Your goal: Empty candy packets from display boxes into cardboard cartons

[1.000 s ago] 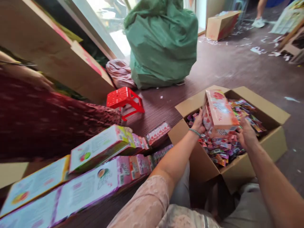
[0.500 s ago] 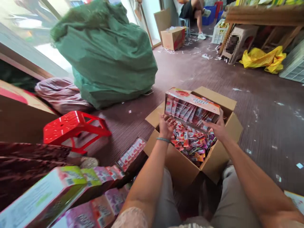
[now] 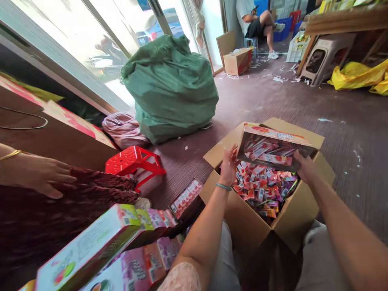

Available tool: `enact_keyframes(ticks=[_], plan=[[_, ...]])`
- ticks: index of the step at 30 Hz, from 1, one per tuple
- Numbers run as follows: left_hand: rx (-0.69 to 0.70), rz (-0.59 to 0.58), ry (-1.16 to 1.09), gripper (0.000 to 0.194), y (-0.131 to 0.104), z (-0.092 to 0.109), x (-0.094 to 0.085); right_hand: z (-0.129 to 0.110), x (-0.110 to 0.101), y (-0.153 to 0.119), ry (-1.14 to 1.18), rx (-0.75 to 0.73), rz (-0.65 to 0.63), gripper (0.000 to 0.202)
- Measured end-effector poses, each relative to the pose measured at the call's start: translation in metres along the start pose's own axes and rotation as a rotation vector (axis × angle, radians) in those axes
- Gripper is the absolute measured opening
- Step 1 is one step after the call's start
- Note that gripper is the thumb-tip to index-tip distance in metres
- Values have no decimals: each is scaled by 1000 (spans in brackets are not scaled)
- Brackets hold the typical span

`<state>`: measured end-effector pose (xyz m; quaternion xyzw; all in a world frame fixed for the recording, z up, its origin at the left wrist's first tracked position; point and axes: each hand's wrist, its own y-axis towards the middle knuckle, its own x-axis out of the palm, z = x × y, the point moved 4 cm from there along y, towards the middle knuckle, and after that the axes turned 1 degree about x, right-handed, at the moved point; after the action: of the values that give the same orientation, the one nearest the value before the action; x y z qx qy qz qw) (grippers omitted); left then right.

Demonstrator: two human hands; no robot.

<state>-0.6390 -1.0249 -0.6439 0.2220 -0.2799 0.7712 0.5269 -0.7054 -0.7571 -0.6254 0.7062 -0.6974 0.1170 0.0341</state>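
My right hand (image 3: 306,167) is closed on the right end of a display box (image 3: 280,137) with a clear front window. A few red-and-white sachets lie loosely inside it, and it is tilted above an open carton. My left hand (image 3: 228,167), with a bracelet at the wrist, is beside the box's left end, fingers apart; whether it touches the box I cannot tell. The cardboard carton (image 3: 242,210) stands between my legs with its flaps spread. Many small red, pink and purple sachets (image 3: 260,184) fill it.
Printed packet boxes (image 3: 136,262) stand in rows at lower left. Nearby are another person's hand (image 3: 45,173), a red stool (image 3: 130,161) and a large green sack (image 3: 176,89). A person (image 3: 257,24) sits at the back; a yellow bag (image 3: 357,76) lies right.
The display box now holds fewer sachets, lying loose instead of in a row. The camera has turned left, and another person's hand has come into view.
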Motion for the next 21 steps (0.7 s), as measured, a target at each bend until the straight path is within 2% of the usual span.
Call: enact_keyframes(ticks=[3,9,15,19,21], plan=[[24,57,20,46,1,3,-8,6,6,0,-8,29,-20,88],[72,-22,-7,48,-2,14,-5,3,12,-7,-124,-47,2,95],[-85,46,36,54,-5,9,-7,-4,9,-16,-176,-111,12,87],[-84,9,12,57,-3,6,-8,-10,4,-19,-104,-142,-8,77],[-91,3,2,60,-1,5,-10,-20,-6,-21,-64,-148,62,81]])
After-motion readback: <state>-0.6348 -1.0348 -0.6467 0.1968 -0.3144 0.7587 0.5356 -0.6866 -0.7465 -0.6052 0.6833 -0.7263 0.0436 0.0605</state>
